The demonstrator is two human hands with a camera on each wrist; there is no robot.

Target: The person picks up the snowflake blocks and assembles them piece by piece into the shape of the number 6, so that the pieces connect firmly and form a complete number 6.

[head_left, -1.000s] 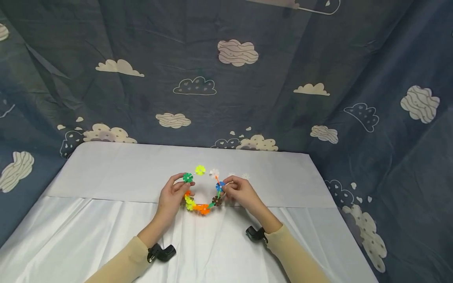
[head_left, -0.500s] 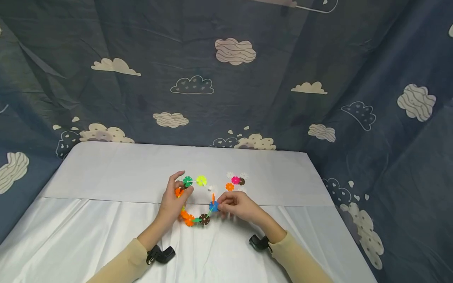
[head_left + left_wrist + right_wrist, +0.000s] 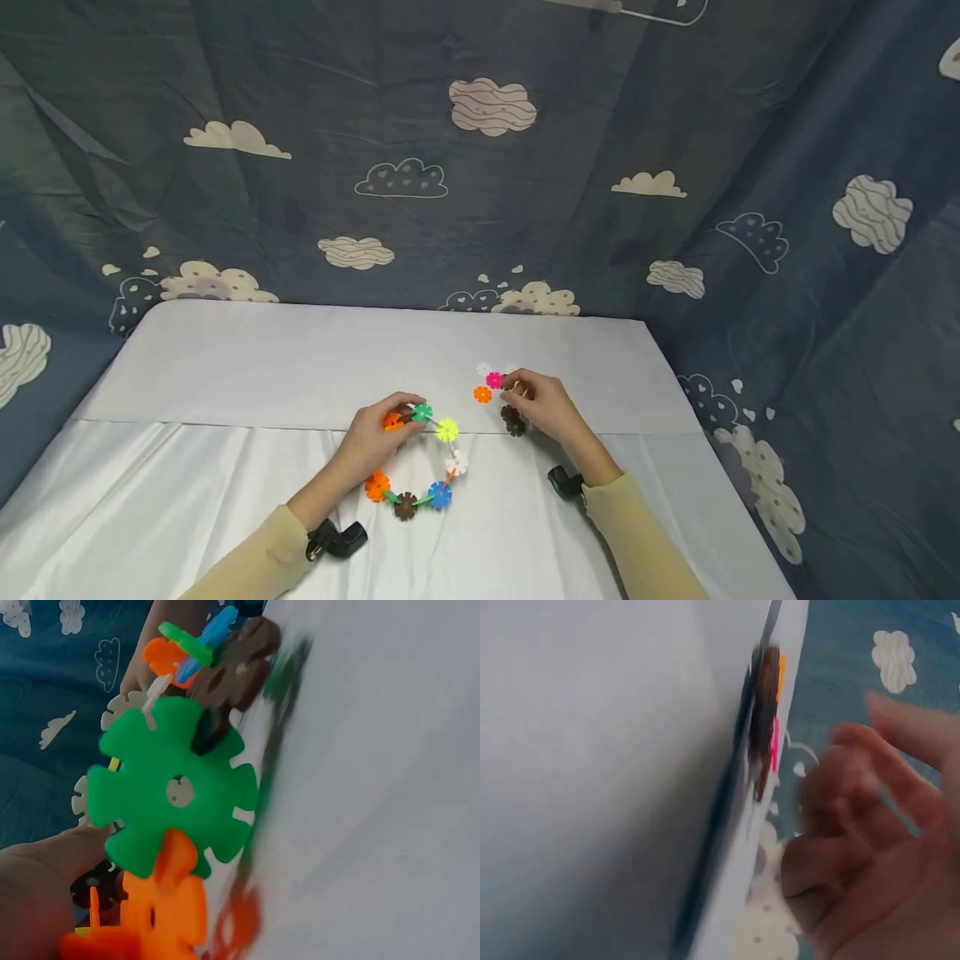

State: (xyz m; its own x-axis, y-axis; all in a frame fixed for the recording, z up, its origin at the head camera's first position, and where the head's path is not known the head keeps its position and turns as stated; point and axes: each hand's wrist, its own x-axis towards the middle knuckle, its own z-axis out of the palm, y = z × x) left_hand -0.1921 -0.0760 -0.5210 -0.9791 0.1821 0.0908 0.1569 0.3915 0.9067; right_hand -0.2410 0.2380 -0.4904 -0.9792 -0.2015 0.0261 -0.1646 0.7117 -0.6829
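Observation:
A curved chain of plastic snowflake pieces [image 3: 439, 494] lies on the white table cloth [image 3: 225, 367]. My left hand [image 3: 378, 437] pinches its upper end at the orange piece [image 3: 393, 421], next to the green piece [image 3: 422, 412]. In the left wrist view the green piece [image 3: 176, 791] and orange piece [image 3: 165, 907] sit against my thumb [image 3: 37, 889]. My right hand [image 3: 542, 406] hovers over loose pieces: pink [image 3: 494, 380], orange [image 3: 482, 394] and brown [image 3: 514, 421]. Its fingers [image 3: 855, 825] are loosely curled and hold nothing that I can see.
Blue cloud-print fabric [image 3: 480, 167] hangs behind and beside the table. The table's right edge [image 3: 697, 433] drops off close to my right hand. A fold line [image 3: 187, 421] crosses the cloth. Black wrist cameras [image 3: 337, 540] sit on both forearms.
My right hand let go of the chain and moved right and back to the loose pieces. My left hand drew the chain towards me, where it now lies flat.

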